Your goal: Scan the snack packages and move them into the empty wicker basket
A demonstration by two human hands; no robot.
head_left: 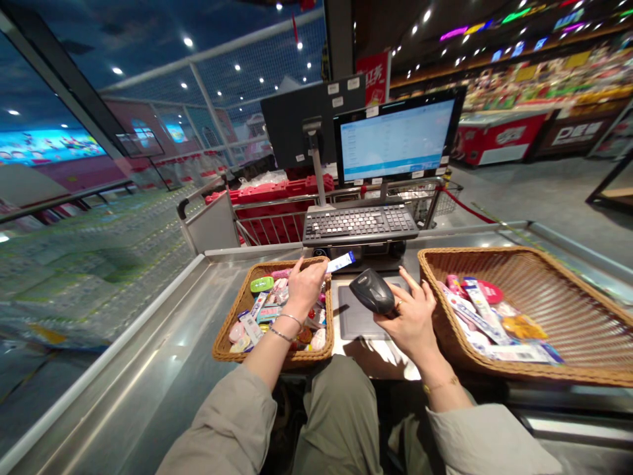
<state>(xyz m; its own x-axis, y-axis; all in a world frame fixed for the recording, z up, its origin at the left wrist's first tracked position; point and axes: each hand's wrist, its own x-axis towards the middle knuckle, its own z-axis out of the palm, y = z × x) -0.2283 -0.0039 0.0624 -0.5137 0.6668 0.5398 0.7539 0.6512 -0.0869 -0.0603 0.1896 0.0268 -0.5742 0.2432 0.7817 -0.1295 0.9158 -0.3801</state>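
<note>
My left hand (307,289) is closed on a slim white and blue box (341,262), which sticks out to the right past the fingers. It is raised over the right side of a smaller wicker basket (223,330) filled with small packaged goods, among them a green pack (262,284). A black handheld barcode scanner (372,291) is in my right hand (413,315), its head tilted up and left toward the box. Some of that hand's fingers are stretched out, and the palm hides the handle. Box and scanner are apart.
On the right, a larger wicker basket (588,310) holds several slim boxes and an orange pack (525,328). A flat grey plate (359,316) lies between the baskets. Behind stand a keyboard (361,223) and a lit monitor (398,142). The steel counter (173,356) extends left.
</note>
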